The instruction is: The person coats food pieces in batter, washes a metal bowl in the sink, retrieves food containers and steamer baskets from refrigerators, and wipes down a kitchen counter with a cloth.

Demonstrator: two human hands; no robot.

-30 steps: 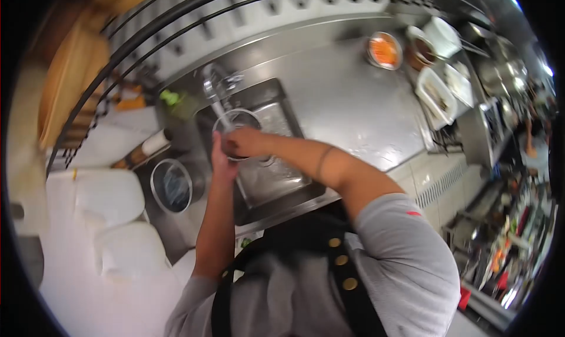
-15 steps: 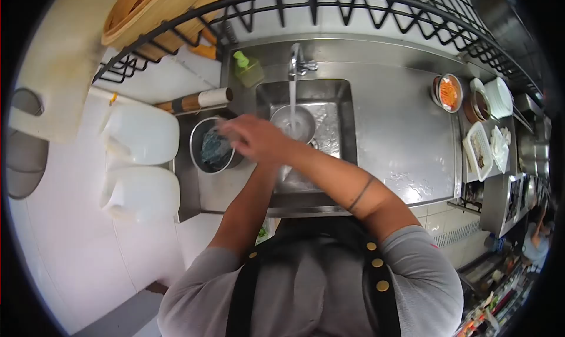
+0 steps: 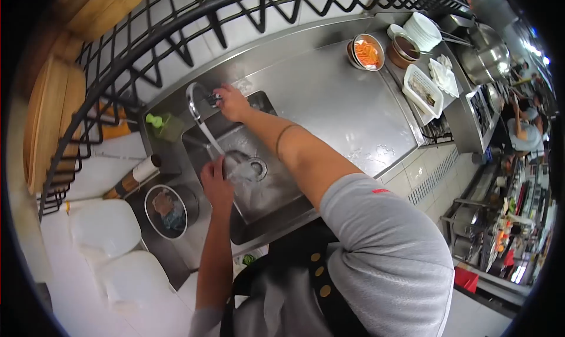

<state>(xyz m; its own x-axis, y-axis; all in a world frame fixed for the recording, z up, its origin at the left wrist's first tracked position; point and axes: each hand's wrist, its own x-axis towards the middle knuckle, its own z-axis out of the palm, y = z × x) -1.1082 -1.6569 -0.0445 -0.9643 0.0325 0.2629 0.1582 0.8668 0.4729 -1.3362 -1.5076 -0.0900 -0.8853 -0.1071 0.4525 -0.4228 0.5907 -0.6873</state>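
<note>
My right hand [image 3: 233, 103] is closed around the tap handle [image 3: 215, 98] behind the sink [image 3: 268, 199]. Water streams from the curved faucet [image 3: 191, 96] into the basin. Under the stream my left hand [image 3: 214, 181] grips the near-left rim of a metal bowl [image 3: 234, 158]. The bowl looks tilted, with water splashing over it and around the drain; its edges are partly blurred. To the left of the sink stands a round metal container [image 3: 185, 206] holding a dark bluish scrubber-like clump and something brownish.
A green soap bottle [image 3: 166, 127] stands at the sink's back left corner. Two white plastic jugs [image 3: 106, 228] are at the left. Bowls with shredded orange food [image 3: 367, 53] and a white basket [image 3: 422, 92] sit at the right. A black wire rack [image 3: 235, 19] hangs overhead.
My hands have separated from over the metal container. The right one has gone to the tap handle, the left one to the bowl in the sink. The view has turned and shifted to the right.
</note>
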